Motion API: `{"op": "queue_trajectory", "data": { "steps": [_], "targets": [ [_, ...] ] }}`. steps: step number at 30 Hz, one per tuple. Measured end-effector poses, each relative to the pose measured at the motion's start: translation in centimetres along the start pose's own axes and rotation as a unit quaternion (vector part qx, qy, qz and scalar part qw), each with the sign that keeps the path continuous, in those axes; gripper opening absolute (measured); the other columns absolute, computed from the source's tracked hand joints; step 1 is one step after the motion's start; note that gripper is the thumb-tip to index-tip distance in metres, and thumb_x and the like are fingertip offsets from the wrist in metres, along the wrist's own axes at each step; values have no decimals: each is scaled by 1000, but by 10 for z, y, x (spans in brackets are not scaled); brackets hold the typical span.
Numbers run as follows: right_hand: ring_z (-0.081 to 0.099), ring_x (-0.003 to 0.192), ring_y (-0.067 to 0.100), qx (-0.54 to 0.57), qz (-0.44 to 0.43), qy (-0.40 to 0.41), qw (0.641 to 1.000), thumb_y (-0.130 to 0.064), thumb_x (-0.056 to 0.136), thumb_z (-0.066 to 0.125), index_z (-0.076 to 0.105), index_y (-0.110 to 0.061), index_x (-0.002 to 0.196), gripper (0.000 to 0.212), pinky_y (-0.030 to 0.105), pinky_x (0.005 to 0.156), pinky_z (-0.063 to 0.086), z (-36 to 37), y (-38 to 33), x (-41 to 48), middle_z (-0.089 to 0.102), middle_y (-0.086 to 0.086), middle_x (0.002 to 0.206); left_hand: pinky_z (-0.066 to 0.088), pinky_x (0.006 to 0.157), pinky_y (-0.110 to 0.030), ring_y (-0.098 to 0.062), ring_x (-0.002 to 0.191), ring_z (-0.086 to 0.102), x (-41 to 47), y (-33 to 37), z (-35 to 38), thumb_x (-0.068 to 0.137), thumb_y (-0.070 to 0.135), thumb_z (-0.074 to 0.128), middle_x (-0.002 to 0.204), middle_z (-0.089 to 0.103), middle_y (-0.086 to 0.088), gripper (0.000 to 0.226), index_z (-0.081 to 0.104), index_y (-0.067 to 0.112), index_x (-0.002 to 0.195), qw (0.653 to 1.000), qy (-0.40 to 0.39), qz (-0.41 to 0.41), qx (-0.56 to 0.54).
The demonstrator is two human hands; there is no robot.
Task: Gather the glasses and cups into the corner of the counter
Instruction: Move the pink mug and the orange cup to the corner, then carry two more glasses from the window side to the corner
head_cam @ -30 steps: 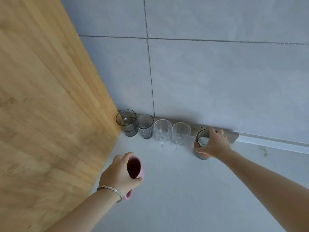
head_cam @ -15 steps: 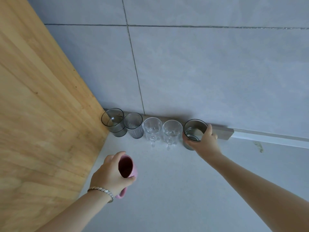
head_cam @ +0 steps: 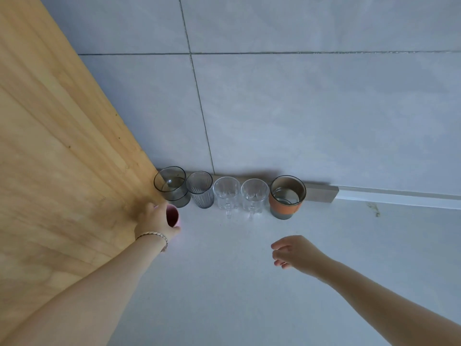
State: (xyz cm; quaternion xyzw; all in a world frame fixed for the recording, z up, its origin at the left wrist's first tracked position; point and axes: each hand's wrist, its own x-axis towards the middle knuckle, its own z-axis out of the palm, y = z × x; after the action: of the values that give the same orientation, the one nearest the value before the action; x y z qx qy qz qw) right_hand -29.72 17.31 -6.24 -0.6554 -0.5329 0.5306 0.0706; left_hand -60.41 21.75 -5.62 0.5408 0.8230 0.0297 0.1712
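Left hand (head_cam: 156, 221) fingers wrapped round pink cup (head_cam: 172, 216), tucked at wood panel (head_cam: 62, 158), starting front row. Right hand (head_cam: 296, 253) fingers loose, empty; orange-banded glass (head_cam: 287, 197) ahead closes wall row on bench (head_cam: 237, 283).

Wooden panel (head_cam: 62, 146), grey tiled wall (head_cam: 299, 108)

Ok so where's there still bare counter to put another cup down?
Bare counter lies in front of the row, between the left hand with the pink cup and the empty right hand, and right of the orange-banded glass. Along the wall it's packed.
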Motion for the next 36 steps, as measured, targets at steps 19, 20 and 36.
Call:
{"op": "queue_trajectory", "data": {
  "steps": [19,20,36],
  "targets": [
    [53,94,9,-172,8,-9,985,-33,91,50,54,-26,125,35,20,80,39,14,41,-71,60,-7,122,17,117,-38,-29,146,2,-65,26,42,90,33,49,158,1,-9,68,16,19,148,937,-11,268,224],
    [54,100,11,-194,23,-18,981,-34,91,49,51,-26,127,37,22,83,39,10,49,-77,59,-6,125,23,116,-37,-27,145,12,-80,37,47,91,32,47,156,14,-9,57,27,20,143,922,-54,307,228],
    [50,120,20,-110,300,141,937,-33,94,43,42,-22,136,43,32,100,40,-110,357,-365,46,0,139,47,92,-30,-23,107,58,-396,356,151,88,25,46,112,59,-2,28,58,18,113,774,-289,525,206]
  ]
}}
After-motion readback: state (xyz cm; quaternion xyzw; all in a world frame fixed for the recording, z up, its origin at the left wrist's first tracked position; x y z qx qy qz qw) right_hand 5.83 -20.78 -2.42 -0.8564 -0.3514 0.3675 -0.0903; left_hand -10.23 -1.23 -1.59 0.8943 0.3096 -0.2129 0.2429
